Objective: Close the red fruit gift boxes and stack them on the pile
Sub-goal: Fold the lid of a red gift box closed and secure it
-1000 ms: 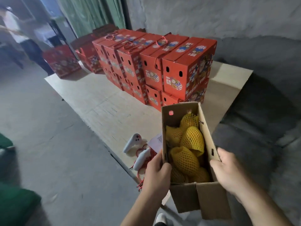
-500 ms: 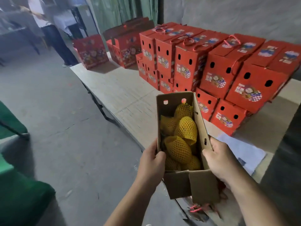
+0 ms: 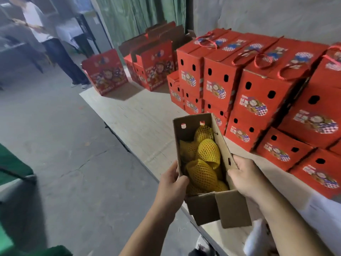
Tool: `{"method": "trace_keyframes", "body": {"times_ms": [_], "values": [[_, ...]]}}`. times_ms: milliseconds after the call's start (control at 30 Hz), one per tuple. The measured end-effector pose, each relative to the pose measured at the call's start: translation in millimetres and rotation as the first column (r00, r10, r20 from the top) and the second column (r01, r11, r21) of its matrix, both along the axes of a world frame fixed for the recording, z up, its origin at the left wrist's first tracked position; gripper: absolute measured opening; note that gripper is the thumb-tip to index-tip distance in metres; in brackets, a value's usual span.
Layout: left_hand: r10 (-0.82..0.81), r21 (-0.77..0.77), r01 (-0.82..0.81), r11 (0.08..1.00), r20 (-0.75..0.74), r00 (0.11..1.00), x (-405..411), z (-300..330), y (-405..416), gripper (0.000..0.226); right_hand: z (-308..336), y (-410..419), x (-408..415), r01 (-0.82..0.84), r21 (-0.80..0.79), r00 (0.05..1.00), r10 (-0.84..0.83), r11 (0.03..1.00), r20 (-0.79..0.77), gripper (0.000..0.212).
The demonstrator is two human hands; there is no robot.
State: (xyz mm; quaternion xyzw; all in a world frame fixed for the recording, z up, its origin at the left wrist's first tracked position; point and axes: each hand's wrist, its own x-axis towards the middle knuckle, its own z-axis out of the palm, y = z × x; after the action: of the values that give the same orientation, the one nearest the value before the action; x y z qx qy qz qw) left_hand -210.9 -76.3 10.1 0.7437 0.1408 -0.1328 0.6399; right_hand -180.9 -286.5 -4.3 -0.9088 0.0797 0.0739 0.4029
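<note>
Open gift box (image 3: 219,209) carried closer to the stacked red gift boxes (image 3: 258,93) than a second ago; pile now fills the right half of view, white items at the near edge gone from sight. Box held above the near edge of the pale wooden surface (image 3: 144,124), top flaps still up, so closing not yet done. Left hand (image 3: 171,189) gripping the left wall, thumb hooked over the rim; right hand (image 3: 245,178) clasping the right wall, fingers curled on it. Inside: plain brown corrugated card, punched vent holes, fruits in yellow foam netting (image 3: 204,163), soft mesh, rounded. Pile boxes glossy red, printed, rope handles, two tiers.
</note>
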Motion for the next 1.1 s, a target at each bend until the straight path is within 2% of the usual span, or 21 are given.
{"method": "trace_keyframes", "body": {"times_ms": [100,133,233,333,367,433,533,600,633,667,700,733,767,833,867,933,967,1000,1067,1100], "values": [[0.036,0.0,-0.036,0.999,-0.022,0.999,48.8,1.8,21.9,0.052,-7.9,22.2,65.3,-0.054,0.028,0.996,0.056,0.998,-0.074,0.02],[0.052,-0.005,-0.052,0.999,-0.048,0.998,62.8,1.0,28.8,0.054,-9.3,27.1,83.7,-0.067,0.06,0.994,0.072,0.996,-0.086,0.019],[0.058,-0.04,-0.065,0.997,-0.154,0.986,103.6,-4.3,52.3,0.056,-17.4,29.5,133.6,-0.157,0.143,0.983,0.168,0.977,-0.069,0.035],[0.039,0.001,-0.04,0.999,-0.24,0.97,155.3,-19.3,81.0,0.059,-32.2,25.8,173.7,-0.205,0.219,0.955,0.244,0.954,-0.17,0.053],[0.026,0.017,-0.023,1.0,-0.248,0.968,175.0,-27.0,89.7,0.062,-41.8,26.3,184.8,-0.191,0.196,0.948,0.232,0.962,-0.218,0.054],[0.002,0.094,0.023,0.995,-0.257,0.966,214.1,-41.4,108.7,0.071,-60.2,29.3,205.0,-0.066,0.078,0.963,0.084,0.995,-0.255,0.049],[-0.039,0.162,0.071,0.984,-0.189,0.981,278.4,-51.7,140.5,0.068,-77.4,36.0,208.1,0.113,-0.219,0.979,-0.147,0.969,-0.144,0.046],[-0.138,0.132,0.177,0.975,-0.259,0.956,322.2,-59.3,154.7,0.063,-78.2,47.1,191.1,0.284,-0.387,0.956,-0.291,0.877,0.042,0.052],[-0.211,0.071,0.244,0.967,-0.313,0.926,337.0,-63.0,159.1,0.063,-78.9,57.2,178.2,0.439,-0.381,0.898,-0.405,0.814,0.17,0.054],[-0.306,-0.045,0.31,0.95,-0.347,0.887,348.8,-65.8,161.7,0.065,-80.8,70.3,164.9,0.612,-0.306,0.79,-0.544,0.729,0.283,0.054],[-0.408,-0.183,0.366,0.913,-0.366,0.836,357.7,-68.4,162.0,0.067,-83.7,86.6,152.2,0.755,-0.207,0.652,-0.682,0.622,0.33,0.054],[-0.491,-0.286,0.406,0.868,-0.369,0.789,363.7,-70.4,160.6,0.068,-86.2,102.0,140.5,0.85,-0.114,0.524,-0.804,0.514,0.281,0.058],[-0.525,-0.322,0.426,0.846,-0.364,0.769,368.0,-72.0,158.2,0.065,-87.8,115.4,131.0,0.91,-0.03,0.412,-0.899,0.413,0.15,0.067],[-0.496,-0.276,0.418,0.866,-0.358,0.791,369.7,-72.8,154.4,0.052,-89.3,136.6,114.6,0.968,0.162,0.224,-0.948,0.19,-0.225,0.082],[-0.475,-0.267,0.4,0.877,-0.352,0.807,369.1,-74.5,153.9,0.045,-87.0,143.8,111.0,0.956,0.284,0.174,-0.909,0.065,-0.379,0.08],[-0.449,-0.313,0.351,0.882,-0.335,0.829,368.6,-78.3,152.4,0.035,-79.3,149.8,110.5,0.853,0.506,0.197,-0.818,-0.129,-0.541,0.061],[-0.418,-0.322,0.316,0.893,-0.326,0.848,370.4,-79.5,150.9,0.029,-75.9,151.4,111.3,0.815,0.556,0.214,-0.809,-0.16,-0.547,0.047],[-0.374,-0.326,0.273,0.905,-0.304,0.876,373.6,-80.1,149.5,0.024,-72.4,151.9,112.2,0.811,0.567,0.213,-0.832,-0.141,-0.512,0.033],[-0.286,-0.324,0.215,0.921,-0.188,0.94,379.9,-75.6,146.8,0.016,-66.3,151.2,111.4,0.836,0.542,0.15,-0.911,-0.09,-0.383,0.015],[-0.252,-0.314,0.206,0.927,-0.114,0.961,382.0,-71.1,146.5,0.012,-64.1,149.3,108.7,0.827,0.553,0.096,-0.945,-0.099,-0.314,0.011]]}}
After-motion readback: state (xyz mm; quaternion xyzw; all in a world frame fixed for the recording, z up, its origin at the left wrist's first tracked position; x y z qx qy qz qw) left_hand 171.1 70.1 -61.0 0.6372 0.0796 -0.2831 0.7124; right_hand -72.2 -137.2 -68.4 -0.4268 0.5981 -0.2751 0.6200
